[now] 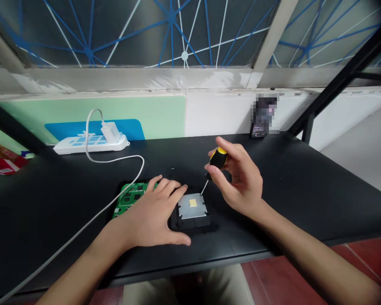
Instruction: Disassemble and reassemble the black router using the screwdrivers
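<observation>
A green circuit board (129,198) lies on the black desk (305,186). On its right end sits a black cooler module with a grey metal plate (193,206) and a small yellow pad in the middle. My left hand (157,214) lies flat on the board, fingers stretched out beside the plate. My right hand (238,180) is closed round a small screwdriver (215,163) with a black and yellow handle. Its thin tip touches the plate's far right corner.
A white power strip (90,143) with a plugged-in charger lies at the back left; its white cable (92,220) runs across the desk towards me. A dark phone (260,120) leans against the back wall. A red packet (1,163) is at the far left.
</observation>
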